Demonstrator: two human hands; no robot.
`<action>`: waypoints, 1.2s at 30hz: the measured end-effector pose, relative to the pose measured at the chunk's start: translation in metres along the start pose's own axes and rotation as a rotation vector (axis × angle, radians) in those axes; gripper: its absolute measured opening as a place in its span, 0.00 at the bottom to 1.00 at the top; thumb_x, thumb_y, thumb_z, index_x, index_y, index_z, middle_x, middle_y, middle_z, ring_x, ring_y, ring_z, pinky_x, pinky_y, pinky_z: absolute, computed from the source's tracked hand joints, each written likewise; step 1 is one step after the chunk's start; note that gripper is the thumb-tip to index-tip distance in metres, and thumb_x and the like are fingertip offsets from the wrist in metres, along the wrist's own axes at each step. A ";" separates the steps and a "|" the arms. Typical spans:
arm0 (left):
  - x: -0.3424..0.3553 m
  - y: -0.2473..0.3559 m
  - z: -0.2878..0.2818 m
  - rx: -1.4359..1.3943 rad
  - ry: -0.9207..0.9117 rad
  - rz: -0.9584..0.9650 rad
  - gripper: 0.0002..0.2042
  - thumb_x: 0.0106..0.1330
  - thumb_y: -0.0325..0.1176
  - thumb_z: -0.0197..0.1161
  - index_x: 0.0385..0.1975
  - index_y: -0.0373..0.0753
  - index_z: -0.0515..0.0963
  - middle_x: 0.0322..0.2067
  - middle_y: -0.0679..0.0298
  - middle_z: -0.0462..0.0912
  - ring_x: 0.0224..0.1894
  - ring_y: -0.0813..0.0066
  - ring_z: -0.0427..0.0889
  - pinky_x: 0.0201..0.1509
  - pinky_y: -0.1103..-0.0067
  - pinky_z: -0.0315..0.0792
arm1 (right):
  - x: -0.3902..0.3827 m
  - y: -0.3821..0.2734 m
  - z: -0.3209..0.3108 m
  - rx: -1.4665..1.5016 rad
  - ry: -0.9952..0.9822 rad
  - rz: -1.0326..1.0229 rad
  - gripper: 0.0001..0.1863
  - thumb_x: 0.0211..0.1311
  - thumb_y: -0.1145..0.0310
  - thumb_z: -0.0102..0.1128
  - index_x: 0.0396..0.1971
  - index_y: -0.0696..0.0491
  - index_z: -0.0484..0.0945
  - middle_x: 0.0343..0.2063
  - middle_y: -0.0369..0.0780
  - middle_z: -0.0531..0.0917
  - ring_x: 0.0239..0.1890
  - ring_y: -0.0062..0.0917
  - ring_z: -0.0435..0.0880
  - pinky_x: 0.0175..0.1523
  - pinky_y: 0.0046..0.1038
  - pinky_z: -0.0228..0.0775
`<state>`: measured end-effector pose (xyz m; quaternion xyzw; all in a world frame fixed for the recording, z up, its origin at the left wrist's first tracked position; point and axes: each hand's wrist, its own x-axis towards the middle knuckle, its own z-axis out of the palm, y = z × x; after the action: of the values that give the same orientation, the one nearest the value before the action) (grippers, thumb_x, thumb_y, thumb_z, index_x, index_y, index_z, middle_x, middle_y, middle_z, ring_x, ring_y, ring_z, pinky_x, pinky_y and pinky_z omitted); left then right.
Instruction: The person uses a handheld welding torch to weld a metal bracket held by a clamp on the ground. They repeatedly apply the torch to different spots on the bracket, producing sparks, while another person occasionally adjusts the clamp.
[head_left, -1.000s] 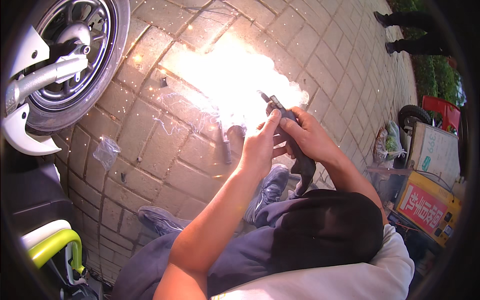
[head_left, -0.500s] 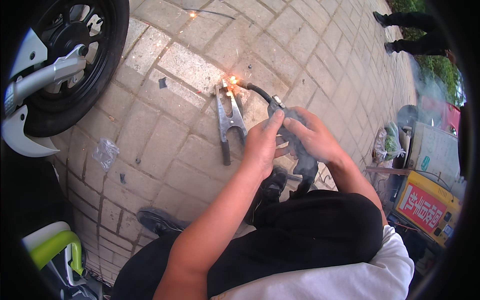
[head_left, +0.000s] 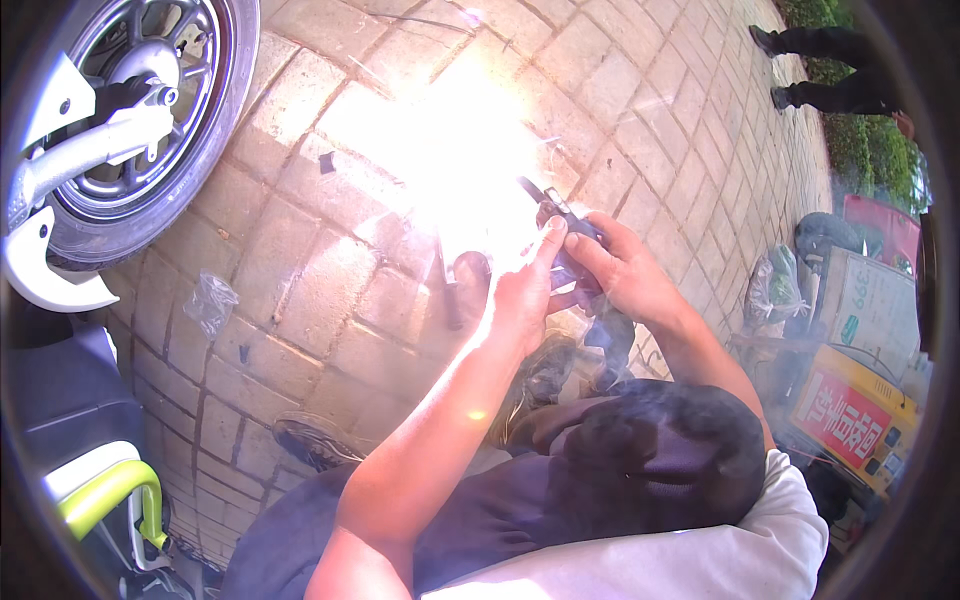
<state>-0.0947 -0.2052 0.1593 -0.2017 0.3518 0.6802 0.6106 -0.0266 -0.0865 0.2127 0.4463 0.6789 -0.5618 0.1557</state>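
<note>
Your left hand (head_left: 525, 280) and right hand (head_left: 627, 270) grip the holder (head_left: 573, 222) beside the glare (head_left: 465, 150), apparently mid-arc, the next move calling for steadiness.

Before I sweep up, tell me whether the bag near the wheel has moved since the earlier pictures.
No, the bag shows no visible shift against the paving.

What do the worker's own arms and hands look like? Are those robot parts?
No, they're a person's. The left hand and right hand are ungloved, with no watch visible. The right arm emerges from a plain white sleeve; the left arm shows no sleeve in view.
</note>
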 end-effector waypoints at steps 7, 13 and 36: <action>0.005 0.002 -0.004 0.022 0.001 -0.039 0.22 0.73 0.50 0.59 0.53 0.36 0.75 0.42 0.61 0.80 0.39 0.71 0.83 0.38 0.74 0.80 | -0.001 -0.005 0.001 0.134 -0.054 0.024 0.17 0.75 0.60 0.53 0.50 0.60 0.73 0.35 0.38 0.81 0.34 0.18 0.80 0.34 0.24 0.74; 0.009 -0.002 -0.005 0.045 -0.115 -0.027 0.24 0.72 0.54 0.58 0.48 0.35 0.76 0.39 0.58 0.80 0.36 0.67 0.82 0.35 0.70 0.79 | -0.007 -0.008 -0.005 0.155 -0.043 0.040 0.18 0.75 0.60 0.53 0.49 0.61 0.72 0.29 0.38 0.79 0.21 0.18 0.78 0.24 0.23 0.71; 0.008 0.000 -0.008 0.026 -0.074 -0.050 0.26 0.69 0.54 0.62 0.52 0.36 0.75 0.45 0.60 0.77 0.45 0.67 0.78 0.43 0.67 0.79 | 0.002 0.005 -0.006 -0.089 0.026 -0.041 0.27 0.72 0.56 0.55 0.58 0.65 0.71 0.43 0.49 0.82 0.45 0.29 0.82 0.44 0.29 0.77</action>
<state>-0.0973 -0.2057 0.1480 -0.1772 0.3324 0.6673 0.6426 -0.0224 -0.0805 0.2104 0.4322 0.7144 -0.5281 0.1550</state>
